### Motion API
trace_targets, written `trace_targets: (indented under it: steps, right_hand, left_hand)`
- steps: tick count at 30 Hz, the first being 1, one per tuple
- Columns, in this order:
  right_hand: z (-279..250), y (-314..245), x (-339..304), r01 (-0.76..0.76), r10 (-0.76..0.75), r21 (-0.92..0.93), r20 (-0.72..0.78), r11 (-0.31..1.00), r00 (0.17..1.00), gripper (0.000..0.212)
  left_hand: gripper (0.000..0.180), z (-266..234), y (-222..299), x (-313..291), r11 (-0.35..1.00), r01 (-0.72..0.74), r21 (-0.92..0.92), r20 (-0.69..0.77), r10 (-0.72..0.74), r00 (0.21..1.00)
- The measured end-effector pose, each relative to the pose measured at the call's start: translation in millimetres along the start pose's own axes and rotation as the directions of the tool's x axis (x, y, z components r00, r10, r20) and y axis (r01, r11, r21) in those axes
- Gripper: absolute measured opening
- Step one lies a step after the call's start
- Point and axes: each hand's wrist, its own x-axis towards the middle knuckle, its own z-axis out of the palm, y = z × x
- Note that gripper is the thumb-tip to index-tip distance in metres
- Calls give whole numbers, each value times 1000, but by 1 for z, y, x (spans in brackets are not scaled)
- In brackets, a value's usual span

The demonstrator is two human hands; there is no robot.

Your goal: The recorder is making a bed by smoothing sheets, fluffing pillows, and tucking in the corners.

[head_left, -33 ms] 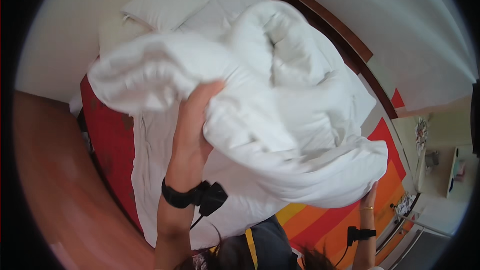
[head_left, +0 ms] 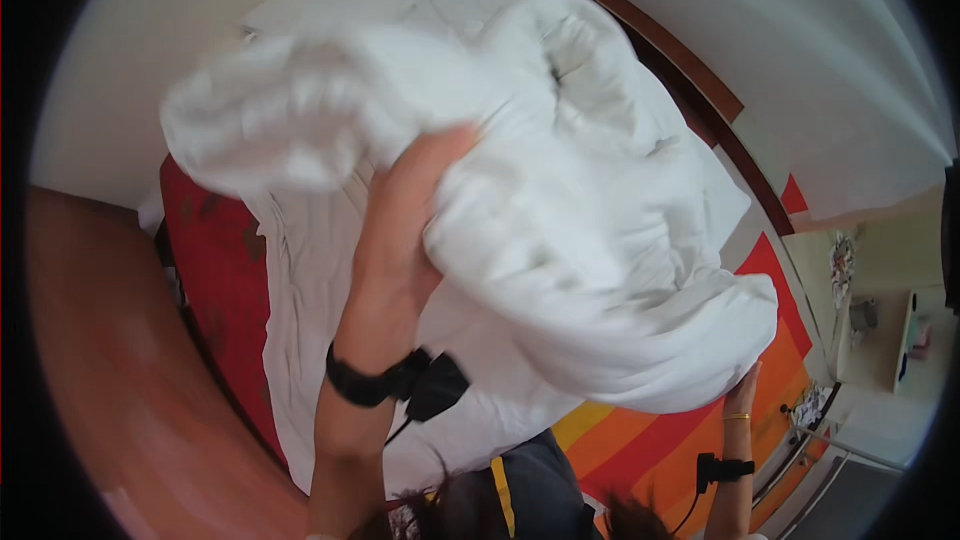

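Observation:
A bulky white duvet [head_left: 570,230] is bunched up and lifted over the bed, blurred by motion on its left. My left hand [head_left: 425,175] grips its near edge around the middle, with the fingers hidden behind the folds. At the duvet's right corner my right hand [head_left: 741,392] is closed on the cloth, its fingers mostly covered. Beneath lies a wrinkled white sheet [head_left: 320,300]. Partly behind the raised duvet, a white pillow [head_left: 330,2] rests at the far left of the bed.
A red cover [head_left: 215,280] shows along the bed's left side, and an orange, red and yellow striped one [head_left: 650,450] at the right. A brown wooden surface [head_left: 120,340] stands at left. Shelves [head_left: 905,340] and a metal rail [head_left: 850,450] are at far right.
My left hand has risen slightly up and to the right, taking the duvet with it. The duvet's left end now covers more of the pillow. My right hand has barely moved.

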Motion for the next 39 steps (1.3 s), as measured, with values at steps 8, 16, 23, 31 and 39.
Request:
trace_targets:
  steps: [8, 16, 23, 31, 39]
  right_hand:
    - [122, -22, -11, 609, -656, -355, -18, 710, 755, 74]
    - [255, 80, 73, 408, -357, -913, 388, -21, 850, 77]
    - [355, 112, 72, 644, -517, -731, 471, 225, 715, 62]
    - [347, 115, 148, 484, -703, -851, 472, -204, 533, 77]
    - [357, 78, 181, 535, -646, -768, 612, -351, 455, 86]
  left_hand:
    - [71, 110, -132, 170, 110, -581, 806, 583, 17, 812]
    - [74, 36, -257, 200, 4, -580, 814, 575, -146, 805]
    - [66, 4, -245, 198, 23, -583, 812, 583, -19, 812]
    - [28, -157, -239, 104, 415, -485, 769, 198, 568, 799]
    - [53, -346, -292, 54, -294, 43, 955, -6, 127, 992]
